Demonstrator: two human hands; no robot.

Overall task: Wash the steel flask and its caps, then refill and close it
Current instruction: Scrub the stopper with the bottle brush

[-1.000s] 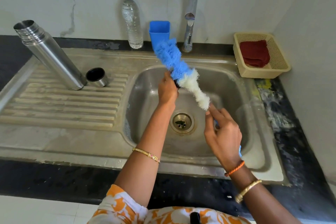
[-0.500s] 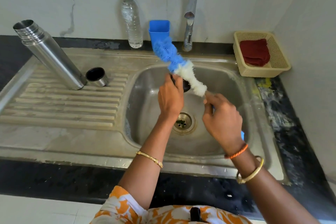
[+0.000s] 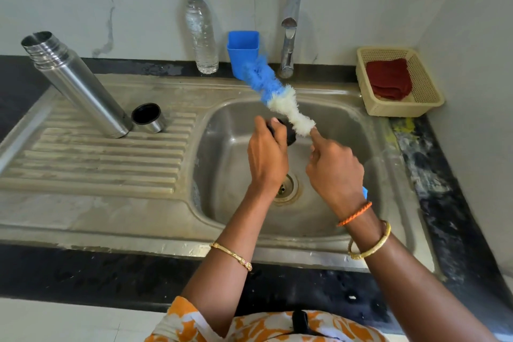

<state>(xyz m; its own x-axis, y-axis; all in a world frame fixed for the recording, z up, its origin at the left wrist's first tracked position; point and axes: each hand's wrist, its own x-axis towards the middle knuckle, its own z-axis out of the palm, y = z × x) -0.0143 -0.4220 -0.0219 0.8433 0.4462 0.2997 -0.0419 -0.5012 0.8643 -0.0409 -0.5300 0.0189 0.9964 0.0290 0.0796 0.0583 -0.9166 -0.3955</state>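
Observation:
The steel flask [image 3: 80,86] stands uncapped on the drainboard at the left. Beside its base sits a steel cup cap [image 3: 148,117], open side up, with a black inside. Over the sink basin [image 3: 361,153] my left hand [image 3: 266,158] grips a small black inner cap [image 3: 288,138], mostly hidden by the fingers. My right hand [image 3: 334,172] holds the handle of a blue and white bottle brush [image 3: 277,97]. The brush's white bristles lie against the black cap, and its blue end points up toward the back.
A plastic water bottle [image 3: 201,33] and a blue holder [image 3: 243,50] stand at the back wall, left of the tap [image 3: 290,30]. A cream basket [image 3: 429,97] with a red cloth sits at the right. The drain [image 3: 287,187] lies under my hands.
The brush has slid up and back past the black cap, so the white bristles now rub the cap. Both hands have shifted slightly nearer together over the basin.

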